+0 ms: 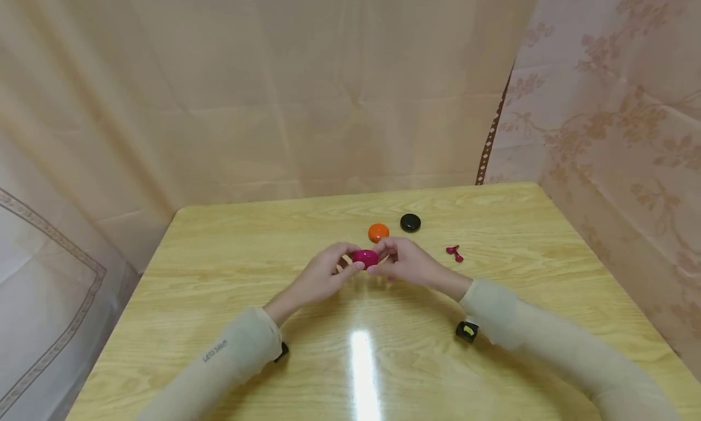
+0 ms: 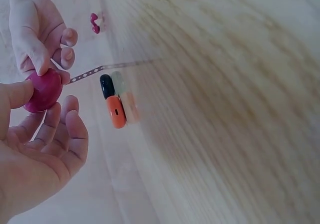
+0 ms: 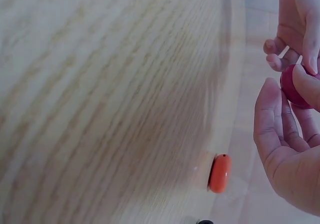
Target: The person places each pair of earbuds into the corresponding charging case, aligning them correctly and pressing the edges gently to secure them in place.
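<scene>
Above the table, both hands meet at a glossy magenta earbud case [image 1: 365, 258], round and held up off the wood. My left hand [image 1: 323, 274] pinches its left side, thumb on the near face and fingers behind. From the other side my right hand [image 1: 408, 263] grips it between thumb and fingers, as the right wrist view also shows with the right thumb across the case [image 3: 295, 87]. A pair of magenta earbuds [image 1: 455, 253] lies on the table to the right of the right hand.
Just beyond the hands, an orange round case [image 1: 378, 232] and a black round case [image 1: 410, 222] stand on the wooden table [image 1: 219, 244]. Its far edge meets a beige curtain [image 1: 328, 104]. A flowered curtain [image 1: 630, 135] hangs on the right.
</scene>
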Available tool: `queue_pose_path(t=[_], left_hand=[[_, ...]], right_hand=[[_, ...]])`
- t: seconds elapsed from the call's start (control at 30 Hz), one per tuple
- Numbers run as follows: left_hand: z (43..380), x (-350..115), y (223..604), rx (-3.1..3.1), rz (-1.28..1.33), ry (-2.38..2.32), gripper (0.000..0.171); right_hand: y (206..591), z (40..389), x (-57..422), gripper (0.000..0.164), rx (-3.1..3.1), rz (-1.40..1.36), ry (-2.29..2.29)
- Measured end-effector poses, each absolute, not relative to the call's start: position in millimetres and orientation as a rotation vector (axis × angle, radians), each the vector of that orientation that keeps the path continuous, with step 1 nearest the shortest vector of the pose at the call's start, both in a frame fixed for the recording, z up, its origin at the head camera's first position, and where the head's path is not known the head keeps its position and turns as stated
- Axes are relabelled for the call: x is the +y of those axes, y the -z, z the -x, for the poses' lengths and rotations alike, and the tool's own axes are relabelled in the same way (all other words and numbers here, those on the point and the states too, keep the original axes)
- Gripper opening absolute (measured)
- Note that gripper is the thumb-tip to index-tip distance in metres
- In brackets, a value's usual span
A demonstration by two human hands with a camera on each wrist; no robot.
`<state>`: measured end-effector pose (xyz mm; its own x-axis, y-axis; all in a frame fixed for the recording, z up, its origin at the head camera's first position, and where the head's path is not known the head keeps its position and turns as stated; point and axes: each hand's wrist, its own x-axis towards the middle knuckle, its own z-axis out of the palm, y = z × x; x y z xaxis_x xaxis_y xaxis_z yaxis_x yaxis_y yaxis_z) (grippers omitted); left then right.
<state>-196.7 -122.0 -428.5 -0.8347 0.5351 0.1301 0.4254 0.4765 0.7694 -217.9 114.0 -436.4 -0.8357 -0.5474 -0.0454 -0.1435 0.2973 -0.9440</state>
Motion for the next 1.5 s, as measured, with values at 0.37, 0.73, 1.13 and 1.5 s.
queue_pose_path(t=[0.37, 0.73, 1.13, 1.5], left_hand=[[194.2, -124.4, 427.3, 2.573, -0.783, -1.306, 0.031], [194.3, -124.6, 419.6, 2.549, -0.753, -1.307, 0.035], [198.6, -128.9, 412.5, 2.494, -0.634, -1.351, 0.045], [200.8, -131.3, 412.0, 2.460, -0.624, -1.399, 0.045]], right_hand=[[439.5, 217.7, 113.5, 0.020, 2.234, 0.675, 1.540], [431.3, 213.2, 114.7, 0.019, 2.264, 0.739, 1.553], [432.7, 210.3, 109.9, 0.022, 2.279, 0.686, 1.563], [425.1, 210.8, 107.8, 0.022, 2.267, 0.663, 1.567]])
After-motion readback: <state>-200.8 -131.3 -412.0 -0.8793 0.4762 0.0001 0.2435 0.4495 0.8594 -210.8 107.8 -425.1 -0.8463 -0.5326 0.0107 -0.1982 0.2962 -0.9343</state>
